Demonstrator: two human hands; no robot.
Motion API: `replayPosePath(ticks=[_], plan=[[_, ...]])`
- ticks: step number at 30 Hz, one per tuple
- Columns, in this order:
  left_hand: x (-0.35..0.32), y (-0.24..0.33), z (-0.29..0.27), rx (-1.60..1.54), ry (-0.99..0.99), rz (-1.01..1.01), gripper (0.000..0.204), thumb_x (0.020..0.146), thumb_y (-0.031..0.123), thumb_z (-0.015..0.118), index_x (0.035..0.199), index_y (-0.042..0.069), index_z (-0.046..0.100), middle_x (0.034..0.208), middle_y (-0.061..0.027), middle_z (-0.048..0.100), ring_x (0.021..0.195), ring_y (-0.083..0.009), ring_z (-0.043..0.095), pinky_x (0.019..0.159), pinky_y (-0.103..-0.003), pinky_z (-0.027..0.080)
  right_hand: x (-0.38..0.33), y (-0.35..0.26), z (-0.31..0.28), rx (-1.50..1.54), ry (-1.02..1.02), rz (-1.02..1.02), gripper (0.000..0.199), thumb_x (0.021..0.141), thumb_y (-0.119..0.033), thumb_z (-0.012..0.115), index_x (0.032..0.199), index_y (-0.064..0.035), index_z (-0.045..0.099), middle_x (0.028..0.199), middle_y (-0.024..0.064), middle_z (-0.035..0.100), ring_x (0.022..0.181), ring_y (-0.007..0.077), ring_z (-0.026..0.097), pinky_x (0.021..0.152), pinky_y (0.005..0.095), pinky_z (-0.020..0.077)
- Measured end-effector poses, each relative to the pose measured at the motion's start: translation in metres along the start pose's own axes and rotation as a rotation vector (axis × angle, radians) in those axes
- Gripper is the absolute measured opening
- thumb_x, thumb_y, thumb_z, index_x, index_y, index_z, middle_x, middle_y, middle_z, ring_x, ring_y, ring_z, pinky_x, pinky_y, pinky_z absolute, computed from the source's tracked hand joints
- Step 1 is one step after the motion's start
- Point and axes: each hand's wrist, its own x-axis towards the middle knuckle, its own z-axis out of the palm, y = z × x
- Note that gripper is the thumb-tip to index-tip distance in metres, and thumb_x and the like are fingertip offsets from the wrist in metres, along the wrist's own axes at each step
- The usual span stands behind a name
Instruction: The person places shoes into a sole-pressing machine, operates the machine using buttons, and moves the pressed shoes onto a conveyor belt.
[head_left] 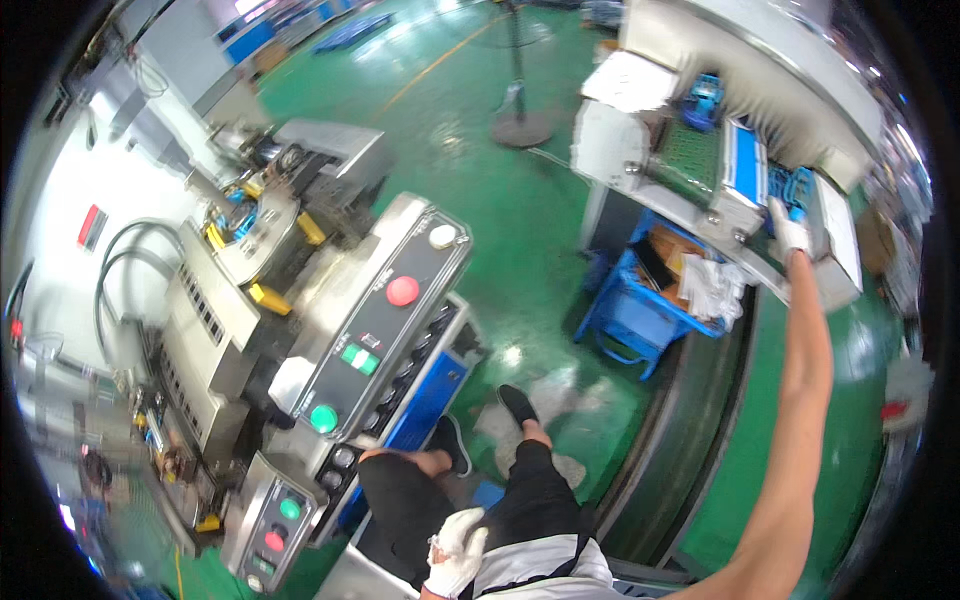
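Observation:
My right arm stretches far out to the right. Its white-gloved hand reaches up to blue moulded parts beside a white box. The fingertips are at the nearest blue part, but blur hides whether they grip it. My left hand, also in a white glove, hovers over or rests on my lap. Its fingers are loosely bent with the thumb apart, and nothing shows in them. Another blue part sits farther back on the green, dotted bed of the machine at right.
At left stands a machine with a control panel of red and green buttons, plus a smaller button box. A blue crate holding white cloths is below the right machine. A pole stand rises from the green floor.

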Motion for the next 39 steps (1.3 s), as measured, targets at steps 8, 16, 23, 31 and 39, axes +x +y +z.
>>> replayPosePath(ticks=[8,16,23,31,39], plan=[[-0.026,-0.003,-0.033,0.002,0.174,-0.127,0.024,0.096,-0.001,0.065,0.120,0.000,0.070,0.106,-0.0172,0.073,0.101,-0.0314,0.073,0.092,-0.041,0.058,-0.053,0.003,0.044,0.348,0.176,-0.271,0.085,0.097,-0.063,0.069,0.147,0.0035,0.056,0.132,0.0237,0.069,0.109,0.0327,0.070,0.096,0.0454,0.0554],[-0.250,-0.101,-0.138,0.283,0.648,-0.839,0.023,0.105,0.022,0.062,0.115,0.004,0.073,0.100,-0.0141,0.075,0.082,-0.0239,0.074,0.079,-0.039,0.059,-0.463,0.064,0.153,0.758,-0.980,0.069,0.069,0.101,-0.018,0.074,0.156,0.0033,0.040,0.144,0.0169,0.059,0.118,0.0250,0.063,0.094,0.0344,0.0581],[-0.488,-0.101,-0.145,0.142,0.840,-1.610,0.034,0.105,0.038,0.060,0.117,0.007,0.069,0.086,-0.0092,0.071,0.074,-0.0200,0.069,0.069,-0.037,0.057,-0.607,-0.038,0.121,0.370,-1.317,-0.530,0.068,0.104,-0.021,0.070,0.161,-0.0022,0.038,0.165,0.0189,0.041,0.130,0.0253,0.062,0.095,0.0358,0.0615],[-0.548,-0.073,0.033,-0.125,0.469,-2.026,0.081,0.088,0.068,0.069,0.137,0.003,0.065,0.139,-0.0228,0.067,0.129,-0.0410,0.063,0.111,-0.051,0.047,-0.652,-0.132,0.069,0.294,-1.520,-0.722,0.064,0.104,-0.020,0.069,0.159,-0.0008,0.043,0.162,0.0192,0.045,0.137,0.0262,0.057,0.100,0.0392,0.0597],[-0.553,-0.033,0.090,-0.074,0.971,-1.731,0.091,0.074,0.022,0.093,0.150,-0.001,0.049,0.146,-0.0227,0.058,0.136,-0.0393,0.057,0.114,-0.047,0.045,-0.741,-0.177,-0.016,0.202,-1.623,-1.204,0.060,0.100,-0.005,0.065,0.157,-0.0016,0.047,0.155,0.0190,0.056,0.124,0.0255,0.068,0.103,0.0377,0.0552]])
